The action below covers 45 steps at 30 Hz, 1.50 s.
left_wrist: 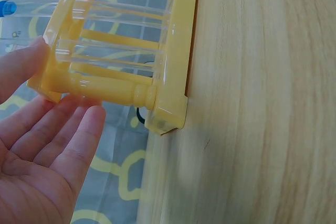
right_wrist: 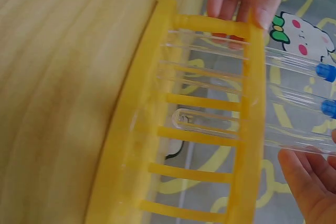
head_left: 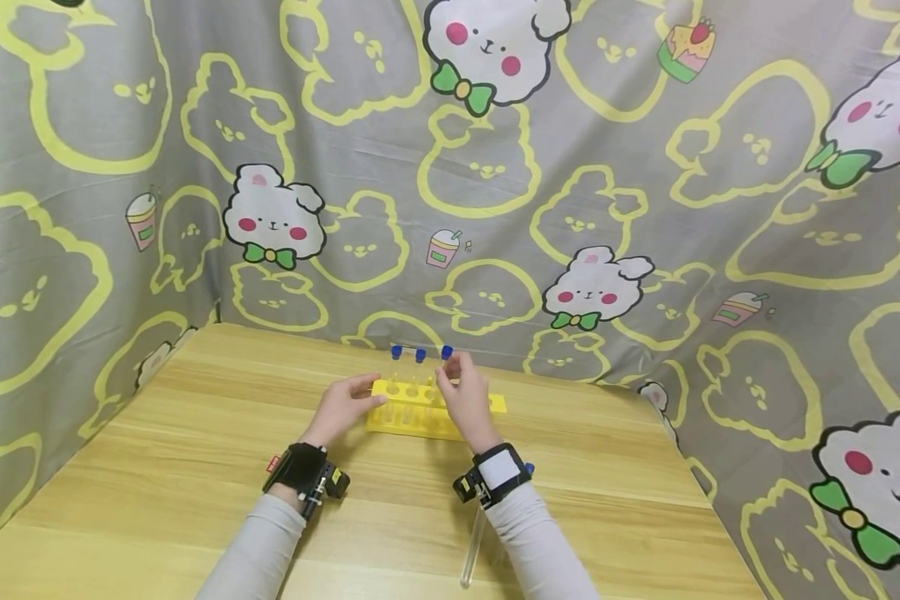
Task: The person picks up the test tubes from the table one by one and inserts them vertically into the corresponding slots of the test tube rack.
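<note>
Both hands reach forward, left hand flat-fingered, right hand pinching.

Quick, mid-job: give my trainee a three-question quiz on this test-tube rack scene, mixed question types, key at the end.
1. True or false: the left hand touches the end of the yellow rack.
2. Multiple choice: the caps on the tubes standing in the rack are A red, B blue, C green.
3. Fill in: the right hand pinches a tube whose rounded end sits partway down in the ____.

Key: 1 true; 2 B; 3 rack. One more clear tube lies on the wooden table by the right sleeve.
</note>
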{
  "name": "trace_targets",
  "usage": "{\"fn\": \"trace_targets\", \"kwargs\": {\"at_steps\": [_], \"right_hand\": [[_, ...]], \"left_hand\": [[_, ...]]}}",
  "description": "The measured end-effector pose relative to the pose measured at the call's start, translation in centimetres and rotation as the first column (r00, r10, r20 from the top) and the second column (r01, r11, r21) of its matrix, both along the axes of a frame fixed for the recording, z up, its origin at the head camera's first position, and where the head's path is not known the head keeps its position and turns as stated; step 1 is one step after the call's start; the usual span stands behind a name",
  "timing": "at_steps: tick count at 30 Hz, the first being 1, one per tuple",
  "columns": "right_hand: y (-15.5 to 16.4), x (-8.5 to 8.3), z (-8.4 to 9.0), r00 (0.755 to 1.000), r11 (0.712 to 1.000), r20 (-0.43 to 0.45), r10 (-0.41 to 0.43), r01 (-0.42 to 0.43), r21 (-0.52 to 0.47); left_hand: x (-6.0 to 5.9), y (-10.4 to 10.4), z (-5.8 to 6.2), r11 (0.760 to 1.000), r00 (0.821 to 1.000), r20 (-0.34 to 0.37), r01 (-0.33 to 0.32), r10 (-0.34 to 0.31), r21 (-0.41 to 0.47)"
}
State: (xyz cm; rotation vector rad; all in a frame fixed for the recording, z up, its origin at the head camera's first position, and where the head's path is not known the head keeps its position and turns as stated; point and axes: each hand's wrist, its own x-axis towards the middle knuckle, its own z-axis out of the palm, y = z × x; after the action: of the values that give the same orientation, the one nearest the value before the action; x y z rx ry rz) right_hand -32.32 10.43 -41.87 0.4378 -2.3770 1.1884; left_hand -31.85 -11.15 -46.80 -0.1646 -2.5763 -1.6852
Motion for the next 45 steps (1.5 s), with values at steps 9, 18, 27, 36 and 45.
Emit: {"fn": "trace_targets", "kwargs": {"at_steps": [9, 18, 27, 36, 45], "right_hand": [[-0.1, -0.1, -1.1, 0.999, 1.000, 0.039, 0.001, -0.001, 0.019], [-0.1, -0.1, -1.7, 1.000, 0.999, 0.001, 0.021, -0.021, 0.025], [-0.3, -0.3, -1.9, 1.000, 0.999, 0.006, 0.022, -0.022, 0.026], [-0.5, -0.1, -1.7, 1.000, 1.000, 0.014, 0.017, -0.017, 0.026], [-0.6, -0.2, -1.7, 1.000, 1.000, 0.007, 0.014, -0.014, 0.016]], "left_hand": [[0.1, 0.1, 0.0, 1.000, 1.000, -0.006, 0.002, -0.001, 0.008], [0.1, 0.1, 0.0, 1.000, 1.000, -0.012, 0.009, -0.009, 0.019], [0.1, 0.0, 0.0, 1.000, 1.000, -0.016, 0.011, -0.010, 0.015], [0.1, 0.0, 0.0, 1.000, 1.000, -0.015, 0.012, -0.012, 0.018], [0.1, 0.0, 0.1, 1.000, 1.000, -0.016, 0.017, -0.017, 0.025]]}}
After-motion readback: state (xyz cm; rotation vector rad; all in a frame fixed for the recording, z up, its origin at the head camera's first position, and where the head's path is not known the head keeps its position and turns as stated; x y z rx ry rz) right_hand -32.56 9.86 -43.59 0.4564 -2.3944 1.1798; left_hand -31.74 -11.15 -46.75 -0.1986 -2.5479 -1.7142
